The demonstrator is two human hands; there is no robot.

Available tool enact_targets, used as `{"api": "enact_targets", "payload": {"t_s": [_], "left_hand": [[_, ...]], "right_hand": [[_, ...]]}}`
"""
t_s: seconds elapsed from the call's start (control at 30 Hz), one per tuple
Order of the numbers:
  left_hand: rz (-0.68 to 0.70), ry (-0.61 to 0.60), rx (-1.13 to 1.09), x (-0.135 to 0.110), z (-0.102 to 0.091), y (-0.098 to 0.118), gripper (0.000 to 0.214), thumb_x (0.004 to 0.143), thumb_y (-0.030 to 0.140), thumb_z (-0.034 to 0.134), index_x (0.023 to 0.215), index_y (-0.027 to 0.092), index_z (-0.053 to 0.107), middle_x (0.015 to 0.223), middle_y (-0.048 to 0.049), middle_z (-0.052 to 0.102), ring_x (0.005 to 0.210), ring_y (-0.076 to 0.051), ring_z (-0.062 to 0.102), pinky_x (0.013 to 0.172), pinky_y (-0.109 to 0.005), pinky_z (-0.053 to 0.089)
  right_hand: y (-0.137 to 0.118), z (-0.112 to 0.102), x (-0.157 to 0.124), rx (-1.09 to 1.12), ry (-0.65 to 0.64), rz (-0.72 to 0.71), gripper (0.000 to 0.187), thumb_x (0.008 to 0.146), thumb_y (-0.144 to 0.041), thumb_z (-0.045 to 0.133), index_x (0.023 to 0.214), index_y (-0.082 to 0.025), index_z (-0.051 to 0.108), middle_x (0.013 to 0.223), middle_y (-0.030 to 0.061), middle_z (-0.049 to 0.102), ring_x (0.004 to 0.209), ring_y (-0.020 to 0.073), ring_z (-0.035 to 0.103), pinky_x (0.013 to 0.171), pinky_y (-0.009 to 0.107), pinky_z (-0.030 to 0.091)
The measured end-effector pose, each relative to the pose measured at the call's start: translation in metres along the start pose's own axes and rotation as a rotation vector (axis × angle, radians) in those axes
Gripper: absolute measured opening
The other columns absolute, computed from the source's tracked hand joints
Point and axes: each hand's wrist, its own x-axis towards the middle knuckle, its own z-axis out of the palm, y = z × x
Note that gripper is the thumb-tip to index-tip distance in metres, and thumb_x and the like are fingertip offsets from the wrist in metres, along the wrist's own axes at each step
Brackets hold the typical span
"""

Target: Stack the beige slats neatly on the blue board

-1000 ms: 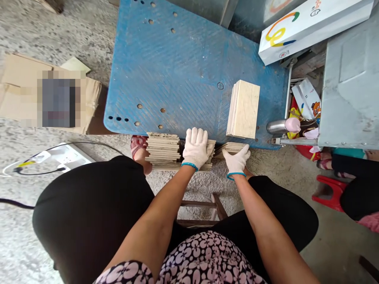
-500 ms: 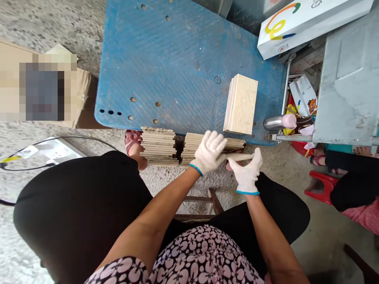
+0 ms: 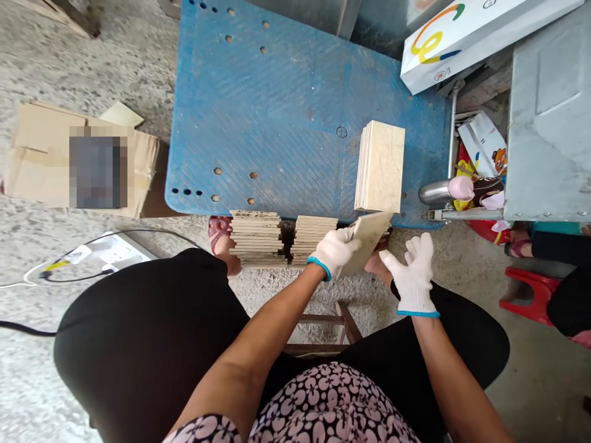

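Both hands wear white knit gloves with blue cuffs. My left hand point(image 3: 336, 249) grips the left edge of a thin wooden board point(image 3: 367, 243), which is tilted in front of the table. To the right of the board, my right hand point(image 3: 412, 271) is apart from it, fingers spread and holding nothing. Just beyond the board, a neat stack of wooden boards point(image 3: 385, 163) lies on the blue plastic table point(image 3: 277, 111). Below the table's near edge stand a left pile of boards point(image 3: 256, 240) and a second pile point(image 3: 314, 234), partly hidden by my left hand.
At the table's right edge is a steel bottle with a pink lid point(image 3: 438, 191). A white paper bag point(image 3: 443, 52) stands at the back right, near a grey metal surface point(image 3: 554, 141). A cardboard box point(image 3: 41, 166), a power strip point(image 3: 115, 255) and a red stool point(image 3: 526, 295) are on the floor.
The board has turned from nearly edge-on to showing its broad face. My left hand has closed on it, while my right hand has let go and moved right. The view has shifted slightly.
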Motion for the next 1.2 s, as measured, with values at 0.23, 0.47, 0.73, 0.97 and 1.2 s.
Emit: {"api": "enact_targets", "payload": {"t_s": [0.23,0.47,0.73,0.97,1.2], "left_hand": [[-0.201,0.023,-0.547,0.001,-0.004,0.020,0.020,0.061,0.024,0.071,0.078,0.014,0.069,0.064,-0.0006,0.068,0.056,-0.013,0.062,0.054,-0.023,0.050],[-0.184,0.004,-0.664,-0.002,-0.012,0.035,0.037,0.055,0.026,0.075,0.089,0.012,0.070,0.072,-0.0036,0.072,0.064,-0.018,0.067,0.061,-0.029,0.056],[0.079,-0.091,-0.427,0.001,-0.011,0.055,0.050,0.077,0.046,0.061,0.116,0.013,0.066,0.103,-0.0106,0.073,0.094,-0.024,0.068,0.085,-0.038,0.055],[0.148,0.472,0.847,0.003,-0.046,0.012,0.061,0.086,0.041,0.051,0.139,0.011,0.050,0.148,-0.0169,0.045,0.143,-0.040,0.027,0.117,-0.058,0.016],[0.251,0.418,1.065,-0.002,-0.053,-0.031,0.064,0.091,0.042,0.043,0.144,0.006,0.042,0.153,-0.0228,0.035,0.146,-0.040,0.018,0.116,-0.062,0.014]], "right_hand": [[-0.017,0.026,-0.010,-0.421,-0.193,0.065,0.127,0.055,-0.058,0.079,0.154,-0.018,0.011,0.156,0.0207,0.023,0.138,0.0402,0.035,0.106,0.052,0.039],[-0.022,0.041,-0.012,-0.462,-0.162,-0.028,0.126,0.055,-0.058,0.077,0.153,-0.015,0.010,0.154,0.0223,0.022,0.139,0.0412,0.031,0.106,0.053,0.036],[-0.039,0.026,-0.002,-0.384,-0.022,-0.033,0.114,0.057,-0.057,0.075,0.149,-0.018,0.020,0.147,0.0195,0.035,0.132,0.0359,0.042,0.104,0.047,0.041],[-0.067,0.011,0.079,-0.434,-0.033,-0.077,0.107,0.056,-0.057,0.078,0.143,-0.016,0.032,0.138,0.0178,0.045,0.127,0.0334,0.046,0.107,0.046,0.039],[-0.098,0.034,0.166,-0.477,-0.022,-0.019,0.102,0.050,-0.054,0.084,0.132,-0.011,0.041,0.126,0.0201,0.052,0.120,0.0358,0.051,0.101,0.053,0.043]]}}
